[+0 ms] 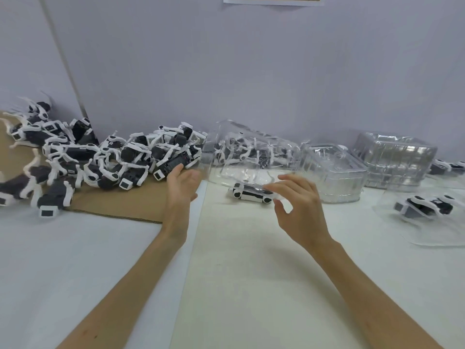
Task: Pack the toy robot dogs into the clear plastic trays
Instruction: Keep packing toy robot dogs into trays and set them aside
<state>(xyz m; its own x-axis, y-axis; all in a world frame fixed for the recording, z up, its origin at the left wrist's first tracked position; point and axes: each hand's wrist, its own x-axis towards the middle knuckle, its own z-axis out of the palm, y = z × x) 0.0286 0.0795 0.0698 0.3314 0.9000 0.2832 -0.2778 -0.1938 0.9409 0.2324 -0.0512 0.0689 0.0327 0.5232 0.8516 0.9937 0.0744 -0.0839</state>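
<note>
Right hand (pixel 299 205) by folded black-and-white toy dog (pixel 249 195)

Blurry toy dogs (pixel 15 186) at left edge

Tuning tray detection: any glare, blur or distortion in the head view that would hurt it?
Head view: soft overall, with the dog pile smeared toward the left edge. Wide-angle bend shows in the wall seam. The trays carry bright highlights, and their edges are faint against the pale table. Lighting is flat and shadows are weak.
</note>
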